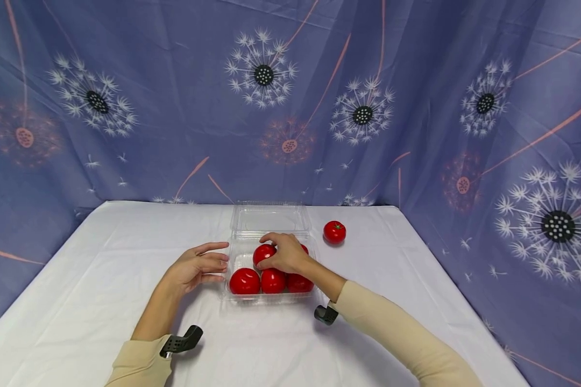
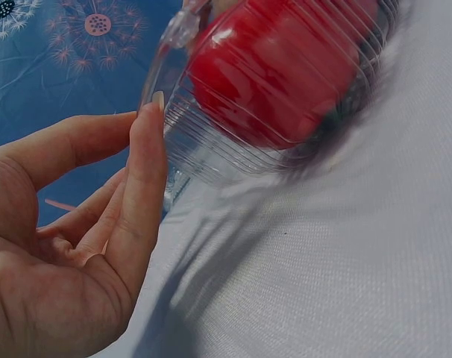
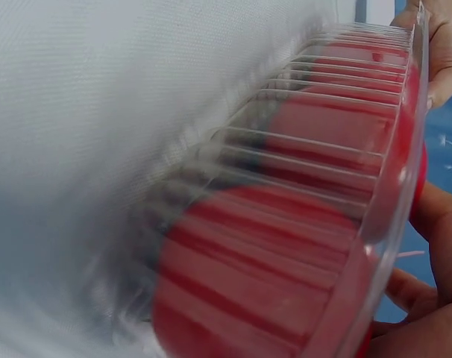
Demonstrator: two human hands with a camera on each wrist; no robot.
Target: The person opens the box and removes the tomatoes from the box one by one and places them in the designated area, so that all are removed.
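Carefully now: right hand [image 1: 285, 252] curled over a glossy red round tomato [image 1: 263, 252] in the back row of the clear ribbed plastic clamshell box [image 1: 232, 293], fingers [image 1: 271, 237] wrapped round it. Left hand [image 1: 196, 267] relaxed and open, fingertips [image 2: 153, 112] touching the box's left wall to steady it. Three more red tomatoes [image 1: 271, 281] along the front row; one loose red tomato [image 1: 334, 231] just right of the hinged lid [image 1: 269, 217], on the white-clothed desk [image 1: 101, 279]. Best handled with light, even pressure and the box kept braced, judging by the thin walls.
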